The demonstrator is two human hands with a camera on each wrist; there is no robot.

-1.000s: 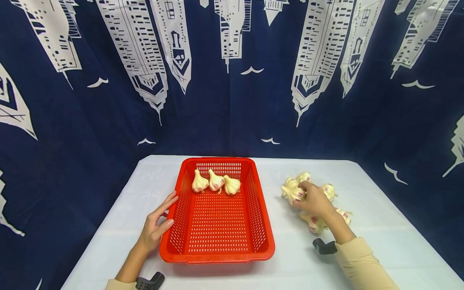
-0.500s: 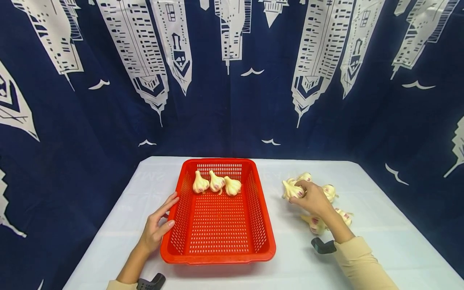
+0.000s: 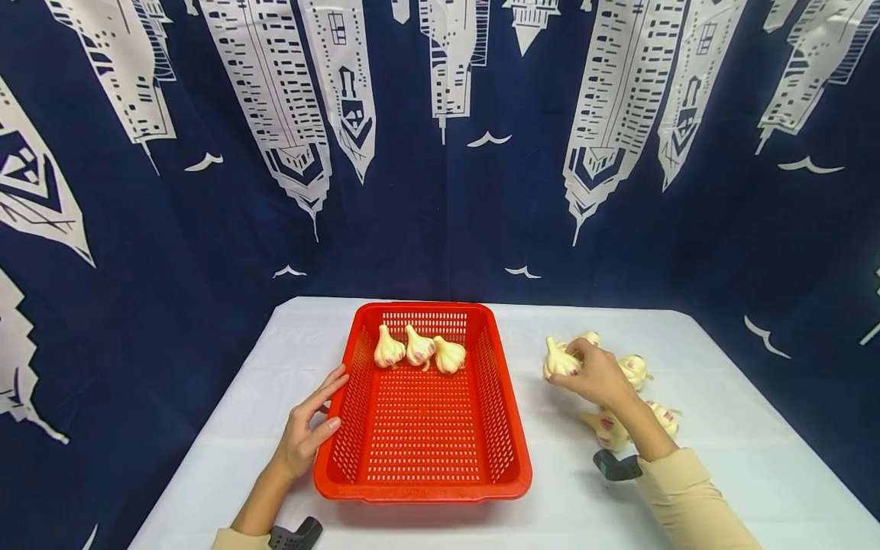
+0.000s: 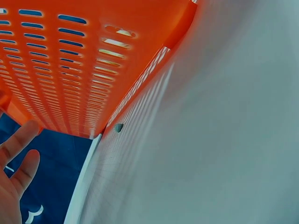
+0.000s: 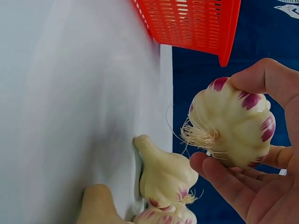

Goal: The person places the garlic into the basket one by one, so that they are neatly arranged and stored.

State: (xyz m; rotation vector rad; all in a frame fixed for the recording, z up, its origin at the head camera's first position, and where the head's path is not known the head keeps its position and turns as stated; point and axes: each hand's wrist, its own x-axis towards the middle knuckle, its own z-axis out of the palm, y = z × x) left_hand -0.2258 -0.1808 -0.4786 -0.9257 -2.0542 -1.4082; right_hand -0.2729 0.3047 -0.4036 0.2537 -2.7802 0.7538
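My right hand (image 3: 600,376) pinches a garlic bulb (image 3: 561,360) between thumb and fingers, its neck pointing up in the head view. Seen from the right wrist, this bulb (image 5: 233,123) shows purple patches and a tuft of roots, and it is held above the table. My left hand (image 3: 302,434) touches the left rim of a red perforated basket (image 3: 422,493), fingers fairly straight. Three garlic bulbs (image 3: 419,347) lie in a row at the basket's far end. In the left wrist view, fingers (image 4: 25,170) are beside the basket's slotted wall (image 4: 70,60).
Several more garlic bulbs lie on the white table (image 3: 564,496) around and under my right forearm, among them a near bulb (image 3: 608,429) and a bulb at the right (image 3: 634,370). A dark blue curtain (image 3: 440,229) with white buildings hangs behind the table.
My right hand has lifted the garlic bulb slightly, and its neck has turned from pointing left to upright. The left hand stays at the basket. The whole head view has shifted a little.
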